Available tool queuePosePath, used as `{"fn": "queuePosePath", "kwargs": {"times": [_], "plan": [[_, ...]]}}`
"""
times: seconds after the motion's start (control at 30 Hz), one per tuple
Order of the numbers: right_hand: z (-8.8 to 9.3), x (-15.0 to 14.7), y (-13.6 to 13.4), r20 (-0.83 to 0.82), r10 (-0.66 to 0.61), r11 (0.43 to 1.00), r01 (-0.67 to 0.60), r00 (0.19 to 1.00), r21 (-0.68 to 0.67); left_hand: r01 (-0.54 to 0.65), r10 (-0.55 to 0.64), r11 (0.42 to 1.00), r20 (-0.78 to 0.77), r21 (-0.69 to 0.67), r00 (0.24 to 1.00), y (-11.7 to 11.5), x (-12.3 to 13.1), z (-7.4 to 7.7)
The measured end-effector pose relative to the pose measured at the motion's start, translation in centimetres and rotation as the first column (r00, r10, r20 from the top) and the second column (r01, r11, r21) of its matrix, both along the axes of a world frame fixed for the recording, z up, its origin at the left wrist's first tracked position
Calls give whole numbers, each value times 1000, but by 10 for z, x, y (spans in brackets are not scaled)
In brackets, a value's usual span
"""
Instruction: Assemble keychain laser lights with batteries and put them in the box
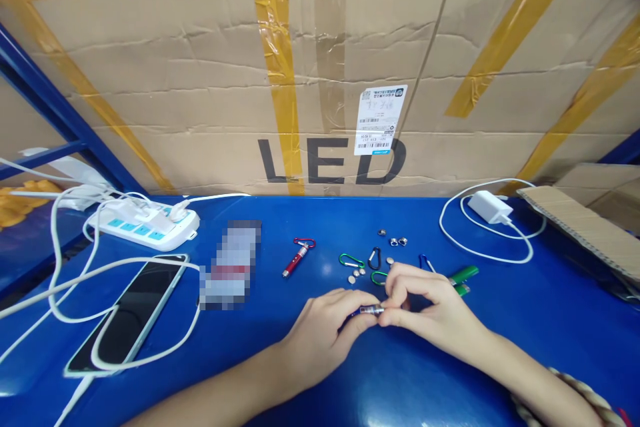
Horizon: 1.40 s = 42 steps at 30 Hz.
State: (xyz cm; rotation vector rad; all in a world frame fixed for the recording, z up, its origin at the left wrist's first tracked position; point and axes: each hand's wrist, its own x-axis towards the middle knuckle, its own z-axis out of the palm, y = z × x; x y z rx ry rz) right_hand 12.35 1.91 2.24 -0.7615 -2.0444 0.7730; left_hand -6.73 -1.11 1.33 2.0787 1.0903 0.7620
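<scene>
My left hand [333, 330] is closed around a small blue and silver mini flashlight [369, 310]; most of its body is hidden by the fingers. My right hand [433, 303] pinches the silver end of that flashlight between thumb and forefinger. Just beyond the hands lie a green carabiner [351, 260], a black carabiner [374, 258] and several round button cells [352, 279]. A second green carabiner [379, 278] is partly covered by my right hand. Behind that hand are a blue carabiner [425, 263] and green tube-shaped parts [465, 275]. Farther left rests a red mini flashlight [296, 261] with a red carabiner.
Small silver caps [394, 241] lie toward the back. On the left are a phone [127, 317], a blurred rectangular item [231, 263] and a power strip [145, 227] with loose white cables. A white charger [490, 207] is at right. A large cardboard box [210, 93] walls off the back.
</scene>
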Motion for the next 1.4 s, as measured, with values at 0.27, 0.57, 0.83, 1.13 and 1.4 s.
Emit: {"fn": "queuePosePath", "kwargs": {"times": [0.27, 0.57, 0.83, 1.13, 1.4], "plan": [[2, 4, 5, 104, -2, 993, 15, 995, -121, 56, -56, 998, -43, -6, 997, 0, 0, 1], [9, 7, -7, 387, 149, 975, -201, 910, 97, 124, -118, 988, -69, 93, 991, -2, -1, -3], [2, -7, -11, 221, 55, 998, -44, 974, -54, 67, -59, 982, -48, 174, 997, 0, 2, 0], [1, 8, -4, 238, -146, 978, 104, 960, 180, -14, 4, 990, 75, 139, 997, 0, 3, -4], [9, 16, 2, 251, -53, 913, -55, 966, 404, -5, 1, 998, 72, 55, 997, 2, 2, -4]]}}
